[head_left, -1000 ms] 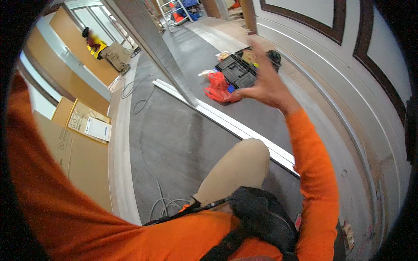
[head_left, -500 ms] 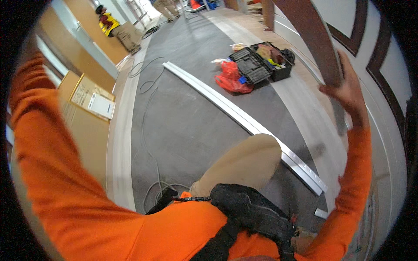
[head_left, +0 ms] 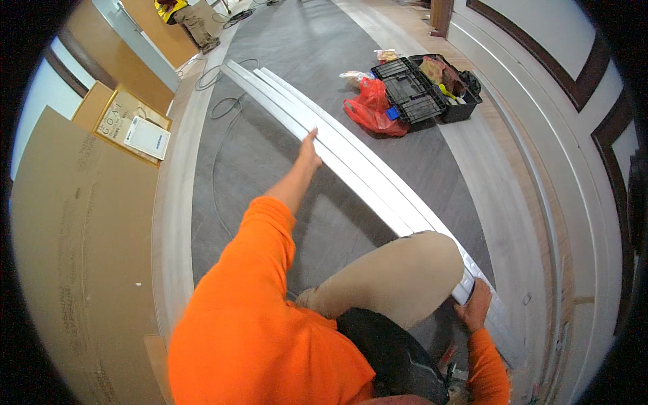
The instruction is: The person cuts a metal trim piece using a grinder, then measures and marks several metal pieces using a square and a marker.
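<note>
A long white strip point(head_left: 341, 181) with lengthwise grooves runs diagonally from far left to near right, its shadow on the dark floor beside it. My left hand point(head_left: 311, 152) is closed on its left edge, partway along, with the arm stretched forward. At the near end, beside my bent knee point(head_left: 398, 273), my right hand point(head_left: 476, 304) grips the strip's end. Close alongside, on the right, lies a second long white-silver strip point(head_left: 386, 162). My knee hides part of the near stretch, and I cannot tell whether the two strips touch.
An open black toolbox point(head_left: 410, 94) and a red plastic bag point(head_left: 373, 111) stand ahead to the right. A grey cable point(head_left: 217, 165) loops along the left. Large cardboard point(head_left: 88, 256) leans at left near a framed picture point(head_left: 116, 128). A person point(head_left: 192, 23) stands far left.
Both hands have come down from raised positions at the sides to the strips at floor level. The long brown-faced board in my raised right hand no longer shows overhead.
</note>
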Action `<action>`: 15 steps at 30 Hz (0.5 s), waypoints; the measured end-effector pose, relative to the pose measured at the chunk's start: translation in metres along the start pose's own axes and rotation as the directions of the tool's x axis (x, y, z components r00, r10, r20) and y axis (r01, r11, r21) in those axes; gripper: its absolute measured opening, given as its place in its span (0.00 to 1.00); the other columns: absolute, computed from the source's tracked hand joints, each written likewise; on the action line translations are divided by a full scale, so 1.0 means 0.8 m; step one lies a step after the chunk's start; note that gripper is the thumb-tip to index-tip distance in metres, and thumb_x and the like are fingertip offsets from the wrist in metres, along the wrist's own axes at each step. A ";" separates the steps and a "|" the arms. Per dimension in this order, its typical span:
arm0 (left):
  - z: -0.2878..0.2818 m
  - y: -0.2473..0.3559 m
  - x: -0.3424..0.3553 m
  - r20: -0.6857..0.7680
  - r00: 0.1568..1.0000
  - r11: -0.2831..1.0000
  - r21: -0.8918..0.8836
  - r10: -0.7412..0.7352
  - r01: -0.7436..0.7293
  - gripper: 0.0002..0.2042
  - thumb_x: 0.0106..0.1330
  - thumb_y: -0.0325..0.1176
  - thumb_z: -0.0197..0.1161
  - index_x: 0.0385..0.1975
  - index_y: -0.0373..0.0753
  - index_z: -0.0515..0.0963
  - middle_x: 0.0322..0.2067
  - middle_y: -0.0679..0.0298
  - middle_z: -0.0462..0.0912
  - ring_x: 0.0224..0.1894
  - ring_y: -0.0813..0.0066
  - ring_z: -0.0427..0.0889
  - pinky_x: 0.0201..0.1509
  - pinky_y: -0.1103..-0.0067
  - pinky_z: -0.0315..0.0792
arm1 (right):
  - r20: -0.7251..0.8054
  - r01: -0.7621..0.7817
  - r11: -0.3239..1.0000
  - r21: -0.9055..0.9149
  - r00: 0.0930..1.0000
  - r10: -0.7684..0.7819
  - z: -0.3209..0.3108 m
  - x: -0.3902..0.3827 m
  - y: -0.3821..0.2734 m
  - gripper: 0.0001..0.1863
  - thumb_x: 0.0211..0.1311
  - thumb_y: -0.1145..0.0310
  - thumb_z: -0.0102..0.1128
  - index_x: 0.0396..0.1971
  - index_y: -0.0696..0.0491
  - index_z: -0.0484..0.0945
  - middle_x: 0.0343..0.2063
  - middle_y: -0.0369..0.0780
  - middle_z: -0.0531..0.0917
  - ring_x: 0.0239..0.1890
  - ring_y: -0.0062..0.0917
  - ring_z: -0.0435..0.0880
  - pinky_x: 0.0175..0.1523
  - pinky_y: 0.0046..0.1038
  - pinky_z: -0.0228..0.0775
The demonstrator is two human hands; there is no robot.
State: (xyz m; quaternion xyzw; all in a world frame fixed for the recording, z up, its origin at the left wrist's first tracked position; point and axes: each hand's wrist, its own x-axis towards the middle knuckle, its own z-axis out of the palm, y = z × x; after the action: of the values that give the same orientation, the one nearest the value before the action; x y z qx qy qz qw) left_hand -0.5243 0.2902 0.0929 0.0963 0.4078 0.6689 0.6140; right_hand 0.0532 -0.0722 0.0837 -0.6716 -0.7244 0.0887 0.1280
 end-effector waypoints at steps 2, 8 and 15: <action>-0.078 0.009 0.035 -0.002 1.000 1.000 0.018 0.012 -0.012 0.30 0.68 0.41 0.64 0.64 0.31 0.65 0.62 0.47 0.71 0.63 0.47 0.71 0.68 0.52 0.65 | 0.035 0.018 0.998 0.056 0.999 -0.020 0.031 -0.010 -0.013 0.53 0.26 0.69 0.80 0.61 0.59 0.63 0.58 0.50 0.71 0.61 0.49 0.69 0.68 0.46 0.55; -0.114 -0.128 0.045 -0.205 0.956 0.960 0.141 -0.210 0.241 0.35 0.66 0.43 0.67 0.67 0.29 0.61 0.64 0.45 0.69 0.64 0.47 0.70 0.70 0.57 0.63 | 0.152 -0.120 0.993 -0.009 0.981 0.120 0.064 -0.052 0.010 0.52 0.29 0.66 0.81 0.61 0.58 0.63 0.58 0.50 0.71 0.62 0.48 0.69 0.66 0.47 0.54; -0.105 -0.123 0.052 -0.392 0.911 0.916 0.307 -0.124 0.257 0.40 0.59 0.39 0.68 0.67 0.25 0.56 0.64 0.40 0.67 0.63 0.48 0.72 0.67 0.64 0.66 | 0.167 -0.084 0.996 0.040 0.983 0.076 0.105 -0.023 -0.025 0.48 0.38 0.59 0.80 0.61 0.58 0.64 0.56 0.52 0.73 0.61 0.47 0.69 0.66 0.48 0.53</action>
State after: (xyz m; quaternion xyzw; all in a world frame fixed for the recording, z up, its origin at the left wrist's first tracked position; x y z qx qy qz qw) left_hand -0.5132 0.2832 -0.0421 0.0380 0.6351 0.5267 0.5637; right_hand 0.0102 -0.0886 0.0088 -0.6874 -0.7026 0.1660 0.0795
